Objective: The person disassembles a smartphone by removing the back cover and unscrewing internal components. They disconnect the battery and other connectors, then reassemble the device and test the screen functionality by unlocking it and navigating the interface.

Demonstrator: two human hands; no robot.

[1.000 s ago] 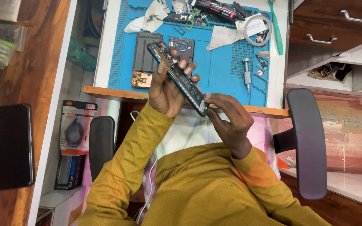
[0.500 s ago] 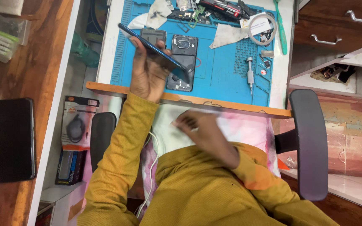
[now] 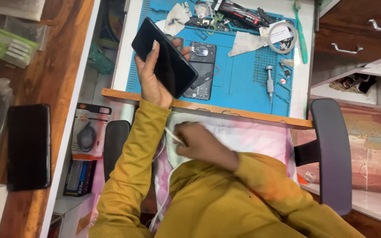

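Lifting the phone (image 3: 169, 58) in our left hand (image 3: 151, 81) alone, we now tilt its dark screen up over the blue mat (image 3: 239, 75); our right hand (image 3: 198, 142) has let go and dropped to our lap, its grip closed on a thin white pick (image 3: 173, 135). The left grip wraps the phone's edge.

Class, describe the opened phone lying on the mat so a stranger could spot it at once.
Start at the blue work mat on the white desk. Near its front edge, just right of the left hand holding a black phone panel, lies the opened phone. Unlike that smooth panel, it shows bare dark innards and a camera module.
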